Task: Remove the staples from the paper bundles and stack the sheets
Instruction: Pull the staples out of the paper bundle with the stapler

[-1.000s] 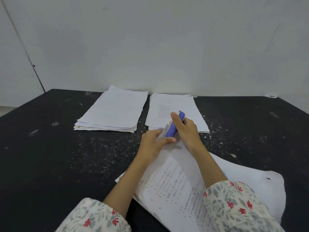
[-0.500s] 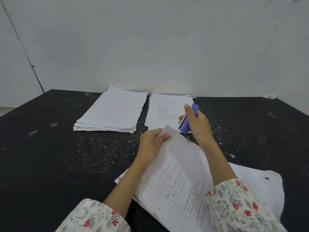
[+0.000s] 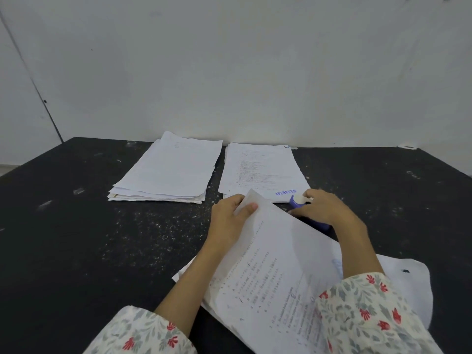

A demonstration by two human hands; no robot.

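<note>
1. Left hand (image 3: pixel 229 218) is pinching the far corner of the top sheet (image 3: pixel 268 264): thumb lying on top, fingers curled underneath. The corner is lifting clear of the worktop (image 3: pixel 102 251).
2. Right hand (image 3: pixel 324 208) is curling round a blue staple remover (image 3: pixel 300 200). The tool's near end is showing again under the wrist, low against the worktop; I cannot tell whether it is touching the surface.
3. The white tip of the staple remover is pointing toward the far side, sitting at the near right corner of the right stack (image 3: pixel 260 169), just beside the blue "APPROVED" stamp (image 3: pixel 286 192).
4. The top sheet is lying over the near bundle (image 3: pixel 408 282), which is spreading out on the worktop under the right forearm. Printed text is showing on it, too small to read.
5. Two stacks are sitting at the far edge against the wall (image 3: pixel 229 72):
   - the left stack (image 3: pixel 168 169) is the thicker one, with uneven edges and a nearly blank top page;
   - the right stack is thinner, with a printed top page.
   They are lying close together, with a narrow strip of worktop between them.
6. White flecks are covering the dark worktop, densest around the middle.
7. Floral sleeves (image 3: pixel 362 318) are covering both forearms at the near edge.
</note>
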